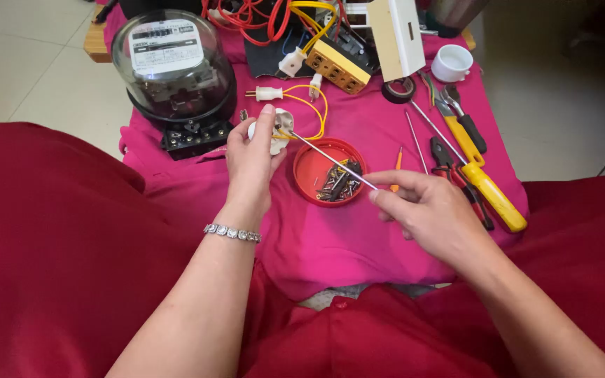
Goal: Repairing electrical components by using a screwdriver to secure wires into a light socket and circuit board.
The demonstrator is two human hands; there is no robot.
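Work on the small white plug (276,133) looks to be in its middle stretch. The left hand (250,162) is clenched around that plug, holding it up over the pink cloth (302,238) just beside the red lid (320,168), and a yellow wire (316,112) runs out of it toward a second white plug (267,93) lying farther back. The right hand (428,206) pinches the near end of a thin screwdriver (330,159) between thumb and fingertips, and the metal tip reaches across the lid into the plug's open face, so a terminal screw seems to be the point of attention (whether it is being tightened or loosened I cannot tell). The wire already appears to be seated in the plug; the plug's cover is not visibly on, so closing it up seems to remain.

Loose screws and small dark parts (337,183) sit in the red lid, which suggests some fasteners are yet to go in. Spare tools lie to the right untouched: a yellow-handled screwdriver (488,189), pliers (449,164), a roll of black tape (398,89). A glass-domed electricity meter (174,66) stands at the back left, and a yellow terminal block (336,66) with red and yellow wiring sits behind the plug
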